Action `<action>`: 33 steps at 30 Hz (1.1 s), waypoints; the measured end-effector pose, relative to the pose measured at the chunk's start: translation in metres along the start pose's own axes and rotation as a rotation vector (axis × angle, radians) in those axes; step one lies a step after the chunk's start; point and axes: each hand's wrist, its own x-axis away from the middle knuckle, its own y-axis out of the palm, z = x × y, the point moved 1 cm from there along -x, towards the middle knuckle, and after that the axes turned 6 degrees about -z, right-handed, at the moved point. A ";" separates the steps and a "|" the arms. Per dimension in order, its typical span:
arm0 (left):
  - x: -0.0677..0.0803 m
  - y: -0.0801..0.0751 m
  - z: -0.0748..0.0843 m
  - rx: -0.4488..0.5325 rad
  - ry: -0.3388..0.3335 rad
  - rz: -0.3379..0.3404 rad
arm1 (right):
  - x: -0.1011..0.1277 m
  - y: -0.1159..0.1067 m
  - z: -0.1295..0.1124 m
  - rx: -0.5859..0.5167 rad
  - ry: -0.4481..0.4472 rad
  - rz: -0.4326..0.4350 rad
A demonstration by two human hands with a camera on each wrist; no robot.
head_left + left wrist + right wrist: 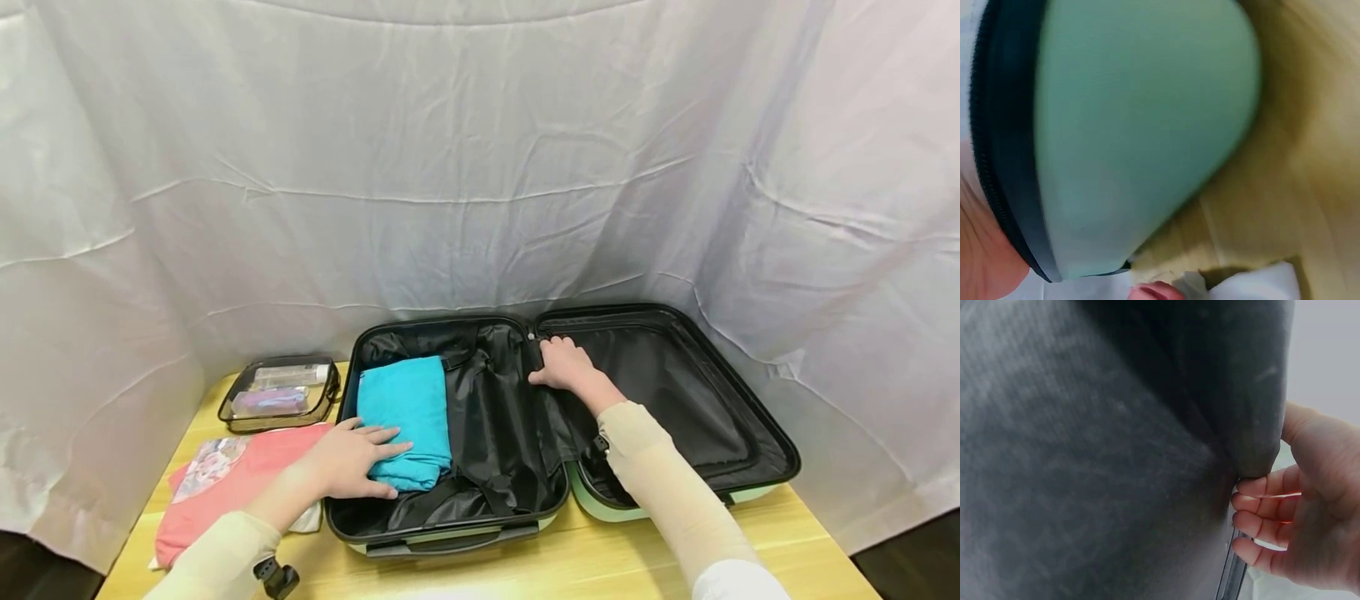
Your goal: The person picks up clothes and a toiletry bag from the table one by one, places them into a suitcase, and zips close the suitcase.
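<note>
While left hand (351,460) presses teal cloth (402,417), right hand (564,367) grips liner (491,400)

no readable text or label anywhere; the clear pouch (279,392) may carry print, too small to tell

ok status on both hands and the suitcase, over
Left hand flat on teal folded cloth in open suitcase. Right hand grips black lining at the hinge. Pink garment and clear pouch outside, left of case.
</note>
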 end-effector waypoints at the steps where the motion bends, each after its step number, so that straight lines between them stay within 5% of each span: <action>1: 0.000 0.001 -0.001 -0.019 0.003 0.006 | 0.000 -0.001 0.000 0.003 0.001 0.001; 15: 0.000 0.007 0.003 -0.144 0.008 0.149 | -0.001 0.000 0.001 0.001 0.000 -0.004; 24: 0.007 0.009 0.001 -0.003 0.025 0.218 | -0.004 0.004 0.002 -0.008 0.009 -0.010; 33: 0.024 0.007 -0.002 0.109 -0.017 0.504 | -0.004 0.004 0.002 0.013 -0.004 0.003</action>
